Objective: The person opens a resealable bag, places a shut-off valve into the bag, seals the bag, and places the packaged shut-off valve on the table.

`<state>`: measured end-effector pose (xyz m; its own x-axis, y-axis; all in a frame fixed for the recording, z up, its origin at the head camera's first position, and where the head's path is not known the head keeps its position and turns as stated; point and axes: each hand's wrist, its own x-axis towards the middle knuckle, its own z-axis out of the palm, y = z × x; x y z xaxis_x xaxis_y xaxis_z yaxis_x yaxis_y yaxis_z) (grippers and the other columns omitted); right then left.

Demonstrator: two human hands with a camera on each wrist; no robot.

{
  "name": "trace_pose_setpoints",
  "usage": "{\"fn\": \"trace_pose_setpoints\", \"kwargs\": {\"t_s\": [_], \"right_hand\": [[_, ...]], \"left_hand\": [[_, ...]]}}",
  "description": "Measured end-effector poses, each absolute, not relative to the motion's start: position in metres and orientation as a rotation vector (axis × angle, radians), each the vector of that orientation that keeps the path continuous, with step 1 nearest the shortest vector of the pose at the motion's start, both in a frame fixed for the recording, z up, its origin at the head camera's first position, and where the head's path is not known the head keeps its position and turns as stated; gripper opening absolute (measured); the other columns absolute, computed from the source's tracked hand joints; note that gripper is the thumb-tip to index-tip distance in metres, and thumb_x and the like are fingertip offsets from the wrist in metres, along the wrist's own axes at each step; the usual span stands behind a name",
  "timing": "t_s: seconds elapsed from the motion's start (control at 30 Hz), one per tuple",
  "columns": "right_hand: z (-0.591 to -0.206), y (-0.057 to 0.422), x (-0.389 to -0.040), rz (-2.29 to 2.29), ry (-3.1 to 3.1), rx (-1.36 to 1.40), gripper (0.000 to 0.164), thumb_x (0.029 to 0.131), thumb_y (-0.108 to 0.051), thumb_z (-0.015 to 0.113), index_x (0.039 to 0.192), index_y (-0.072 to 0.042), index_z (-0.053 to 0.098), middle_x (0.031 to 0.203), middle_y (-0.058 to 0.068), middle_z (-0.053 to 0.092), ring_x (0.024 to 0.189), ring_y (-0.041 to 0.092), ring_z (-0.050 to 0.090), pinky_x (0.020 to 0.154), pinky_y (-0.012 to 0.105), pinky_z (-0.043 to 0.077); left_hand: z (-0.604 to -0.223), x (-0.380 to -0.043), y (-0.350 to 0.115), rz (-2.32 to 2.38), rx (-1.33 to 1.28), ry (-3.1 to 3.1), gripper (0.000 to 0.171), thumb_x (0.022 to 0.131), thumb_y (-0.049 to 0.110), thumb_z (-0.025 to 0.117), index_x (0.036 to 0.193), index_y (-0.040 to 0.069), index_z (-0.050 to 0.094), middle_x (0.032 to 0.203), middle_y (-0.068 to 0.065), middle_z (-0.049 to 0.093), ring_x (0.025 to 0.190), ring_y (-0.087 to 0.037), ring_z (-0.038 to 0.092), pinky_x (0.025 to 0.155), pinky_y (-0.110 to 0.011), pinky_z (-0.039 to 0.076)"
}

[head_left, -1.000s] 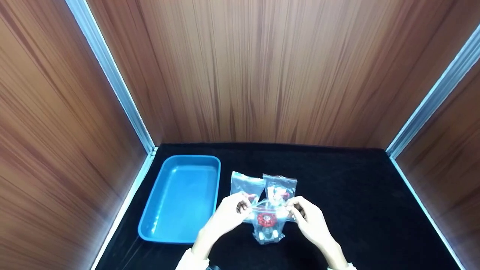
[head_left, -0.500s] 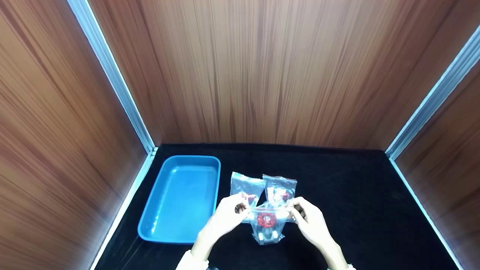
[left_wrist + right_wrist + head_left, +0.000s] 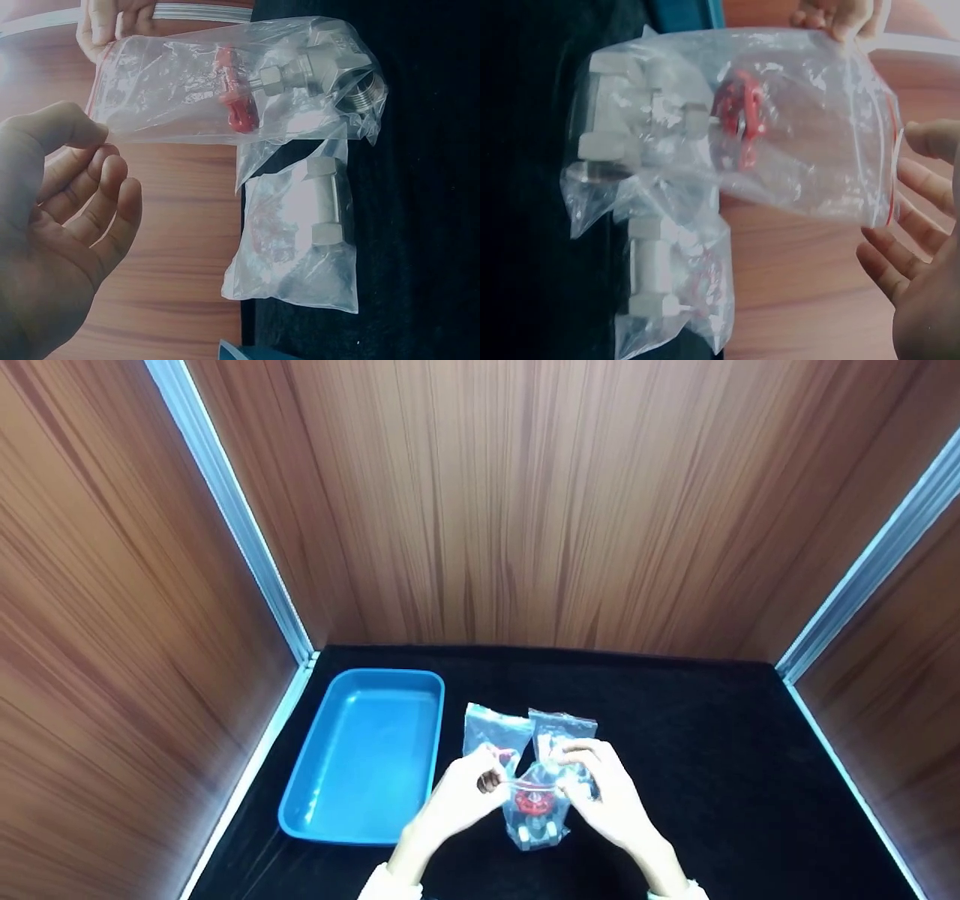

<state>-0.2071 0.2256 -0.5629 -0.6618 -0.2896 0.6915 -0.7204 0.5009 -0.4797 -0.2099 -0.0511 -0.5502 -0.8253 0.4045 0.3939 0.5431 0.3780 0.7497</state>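
A clear zip bag [image 3: 538,817] holds a metal valve [image 3: 330,71] with a red handwheel [image 3: 534,802]. My left hand [image 3: 469,791] pinches the bag's top edge at its left side, thumb against the index finger. At the right side of that edge, my right hand [image 3: 604,791] holds the bag near its red seal line [image 3: 891,165] by thumb and fingertips, the other fingers bent loosely behind. The valve hangs to the bag's bottom end. Two more bagged valves lie just beyond: a left bag [image 3: 495,727] and a right bag [image 3: 562,726], partly hidden behind my hands.
To the left a blue tray [image 3: 360,840] lies on the black cloth [image 3: 712,750]. Wood-grain panels [image 3: 510,510] with pale metal corner strips enclose the back and both sides.
My right hand has moved left and slightly up along the bag's top edge, its fingers lifting apart from the thumb. The left hand and bag have barely shifted.
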Motion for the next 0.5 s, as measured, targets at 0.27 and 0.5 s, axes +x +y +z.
{"fn": "trace_pose_setpoints", "kwargs": {"t_s": [0.27, 0.5], "right_hand": [[-0.556, 0.201, -0.204, 0.879, -2.281, 0.914, 0.023, 0.084, -0.030, 0.085, 0.104, -0.028, 0.075, 0.131, -0.001, 0.068, 0.126, 0.024, 0.059, 0.111, 0.039, 0.036], [-0.555, 0.185, -0.204, 0.760, -2.347, 0.956, 0.019, 0.084, -0.026, 0.086, 0.096, -0.024, 0.072, 0.114, -0.007, 0.073, 0.108, 0.015, 0.063, 0.101, 0.042, 0.047]], "left_hand": [[-0.549, -0.207, -0.050, -1.291, -0.843, -2.500, 0.012, 0.086, 0.008, 0.075, 0.089, 0.018, 0.070, 0.088, 0.003, 0.069, 0.079, -0.002, 0.063, 0.070, -0.031, 0.060], [-0.547, -0.206, -0.049, -1.295, -0.867, -2.484, 0.011, 0.089, 0.008, 0.077, 0.090, 0.017, 0.072, 0.086, 0.004, 0.073, 0.082, -0.006, 0.068, 0.074, -0.036, 0.062]]}}
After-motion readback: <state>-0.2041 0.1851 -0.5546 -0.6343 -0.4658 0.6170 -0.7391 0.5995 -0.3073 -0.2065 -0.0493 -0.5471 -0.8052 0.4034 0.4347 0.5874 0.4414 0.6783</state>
